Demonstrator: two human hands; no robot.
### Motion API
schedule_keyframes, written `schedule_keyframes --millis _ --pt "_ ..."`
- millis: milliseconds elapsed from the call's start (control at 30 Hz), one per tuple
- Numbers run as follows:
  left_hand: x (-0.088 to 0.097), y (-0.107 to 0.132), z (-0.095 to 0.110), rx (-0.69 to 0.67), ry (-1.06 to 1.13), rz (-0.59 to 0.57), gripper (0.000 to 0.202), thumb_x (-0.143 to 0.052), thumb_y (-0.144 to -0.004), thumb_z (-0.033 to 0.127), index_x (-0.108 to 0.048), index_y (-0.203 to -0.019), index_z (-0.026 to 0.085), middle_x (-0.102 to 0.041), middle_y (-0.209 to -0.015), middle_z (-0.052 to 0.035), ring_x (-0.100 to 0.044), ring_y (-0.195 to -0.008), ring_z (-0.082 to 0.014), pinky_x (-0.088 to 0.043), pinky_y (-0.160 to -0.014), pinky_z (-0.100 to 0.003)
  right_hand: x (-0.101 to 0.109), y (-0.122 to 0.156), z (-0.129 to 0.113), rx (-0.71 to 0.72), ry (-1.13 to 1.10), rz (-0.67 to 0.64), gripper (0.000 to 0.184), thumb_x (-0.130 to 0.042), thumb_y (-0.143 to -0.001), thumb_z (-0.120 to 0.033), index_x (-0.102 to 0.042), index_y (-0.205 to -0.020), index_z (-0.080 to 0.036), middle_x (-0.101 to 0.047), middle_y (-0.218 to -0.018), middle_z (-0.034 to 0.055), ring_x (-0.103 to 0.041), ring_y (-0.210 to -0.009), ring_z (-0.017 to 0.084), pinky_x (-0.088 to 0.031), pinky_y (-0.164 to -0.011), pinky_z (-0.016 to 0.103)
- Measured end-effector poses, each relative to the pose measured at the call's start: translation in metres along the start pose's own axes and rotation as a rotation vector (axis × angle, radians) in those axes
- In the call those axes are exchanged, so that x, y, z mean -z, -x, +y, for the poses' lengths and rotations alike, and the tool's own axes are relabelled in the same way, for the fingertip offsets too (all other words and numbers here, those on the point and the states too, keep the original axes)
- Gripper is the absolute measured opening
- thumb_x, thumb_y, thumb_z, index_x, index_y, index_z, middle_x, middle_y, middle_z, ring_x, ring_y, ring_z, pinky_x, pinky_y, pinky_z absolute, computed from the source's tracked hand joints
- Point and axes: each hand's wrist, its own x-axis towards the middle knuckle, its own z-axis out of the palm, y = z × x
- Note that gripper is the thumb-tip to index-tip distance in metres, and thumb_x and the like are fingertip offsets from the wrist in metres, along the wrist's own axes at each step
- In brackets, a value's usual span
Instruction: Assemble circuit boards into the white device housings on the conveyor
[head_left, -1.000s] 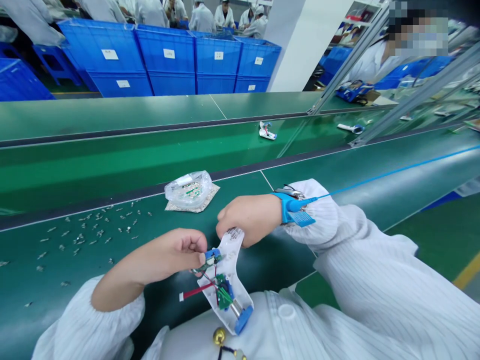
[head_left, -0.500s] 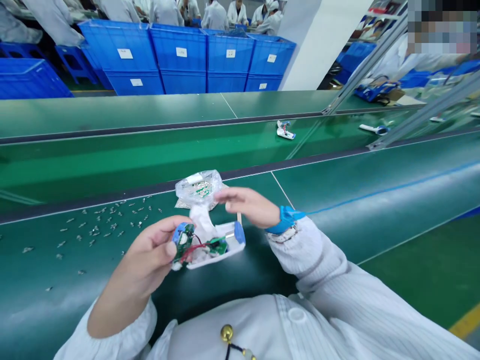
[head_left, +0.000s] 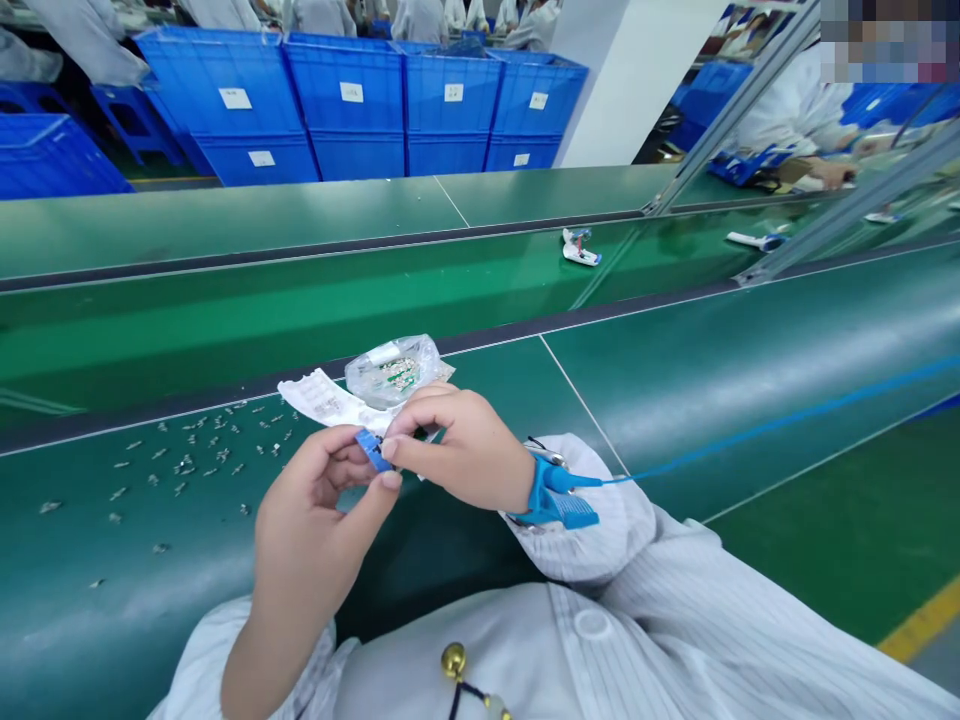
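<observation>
At the near edge of the green bench (head_left: 480, 590), both hands are together just above the belt. Left hand (head_left: 319, 520) and right hand (head_left: 457, 450) meet around a small blue plastic part (head_left: 373, 450), fingers closed on it from both sides, left thumb (head_left: 390, 482) pressed near its lower end. Most of whatever it's attached to is hidden by the fingers, can't tell what it is. A white printed strip (head_left: 324, 400), paper or plastic, unclear, sticks out past the hands to the upper left, lying just above the left fingers. Right above the hands, touching the strip, sits a clear plastic bag (head_left: 391, 372) with green circuit boards (head_left: 399, 373) inside. Left of the hands, small metal parts (head_left: 187, 450) lie scattered on the belt. Blue anti-static wrist strap (head_left: 556, 495) on the right wrist, blue cord (head_left: 750, 430) running off right along the bench edge. Farther across, a small white-and-blue device (head_left: 580, 248) and a white tool (head_left: 754, 240) lie on the far belt. Blue crates (head_left: 345, 110) stacked in a row behind the bench, people in white coats past them. A co-worker's hand (head_left: 832, 172) is at upper right, behind the metal rails.
</observation>
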Motion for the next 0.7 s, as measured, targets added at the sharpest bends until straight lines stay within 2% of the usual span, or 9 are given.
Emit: schedule_keyframes --millis 133,267,367,433,533,600,700 --pt "-0.002 -0.001 -0.001 -0.025 0.000 0.006 0.029 -0.075 -0.070 0.033 -0.062 -0.094 0.026 -0.066 -0.079 0.0028 -0.062 -0.066 -0.0112 -0.049 -0.061 -0.019 -0.001 -0.003 0.007 -0.025 -0.185 -0.045 0.021 -0.066 -0.074 -0.017 -0.062 -0.054 -0.013 -0.063 -0.059 -0.0008 -0.056 -0.064 0.009 -0.042 -0.065 0.021" --pt "-0.006 -0.005 -0.009 0.035 0.188 -0.033 0.029 -0.077 -0.070 0.029 -0.063 -0.095 0.025 -0.067 -0.080 0.0031 -0.063 -0.069 -0.0098 -0.050 -0.063 -0.017 0.001 -0.006 0.008 -0.089 -0.258 -0.083 0.018 -0.064 -0.072 -0.013 -0.062 -0.054 -0.013 -0.060 -0.057 -0.0022 -0.055 -0.061 0.009 -0.042 -0.062 0.020" --pt "-0.009 -0.010 -0.014 0.106 0.396 0.008 0.028 -0.078 -0.068 0.025 -0.064 -0.093 0.023 -0.065 -0.078 0.0031 -0.062 -0.066 -0.0085 -0.049 -0.061 -0.016 0.006 -0.016 0.010 -0.130 -0.212 -0.053 0.020 -0.063 -0.074 -0.015 -0.062 -0.054 -0.013 -0.060 -0.058 -0.0018 -0.055 -0.061 0.009 -0.042 -0.062 0.021" --pt "-0.011 -0.012 -0.016 0.137 0.487 0.036 0.028 -0.078 -0.067 0.025 -0.065 -0.091 0.021 -0.065 -0.078 0.0025 -0.060 -0.063 -0.0075 -0.048 -0.058 -0.015 0.011 -0.025 0.015 -0.131 -0.140 0.021 0.020 -0.062 -0.076 -0.019 -0.064 -0.058 -0.013 -0.063 -0.063 0.0000 -0.058 -0.067 0.012 -0.044 -0.067 0.023" --pt "-0.013 -0.015 -0.015 0.176 0.547 0.057 0.029 -0.079 -0.064 0.028 -0.065 -0.088 0.019 -0.066 -0.079 0.0013 -0.057 -0.060 -0.0074 -0.047 -0.053 -0.015 0.017 -0.036 0.026 -0.123 0.001 0.137 0.013 -0.060 -0.078 -0.018 -0.071 -0.082 -0.013 -0.071 -0.088 0.0049 -0.063 -0.088 0.017 -0.046 -0.084 0.029" --pt "-0.014 -0.016 -0.013 0.218 0.588 0.049 0.029 -0.079 -0.063 0.031 -0.065 -0.086 0.018 -0.066 -0.077 0.0009 -0.056 -0.058 -0.0075 -0.046 -0.049 -0.015 0.021 -0.037 0.032 -0.076 0.055 0.119 0.026 -0.057 -0.078 -0.013 -0.069 -0.101 -0.012 -0.069 -0.106 0.0084 -0.062 -0.101 0.018 -0.044 -0.094 0.032" --pt "-0.013 -0.016 -0.010 0.284 0.637 0.009 0.031 -0.079 -0.062 0.034 -0.066 -0.084 0.018 -0.065 -0.074 0.0012 -0.055 -0.057 -0.0074 -0.046 -0.046 -0.014 0.025 -0.029 0.031 0.155 0.040 -0.085 0.025 -0.053 -0.081 -0.012 -0.069 -0.101 -0.011 -0.068 -0.110 0.0105 -0.059 -0.108 0.017 -0.043 -0.098 0.032"
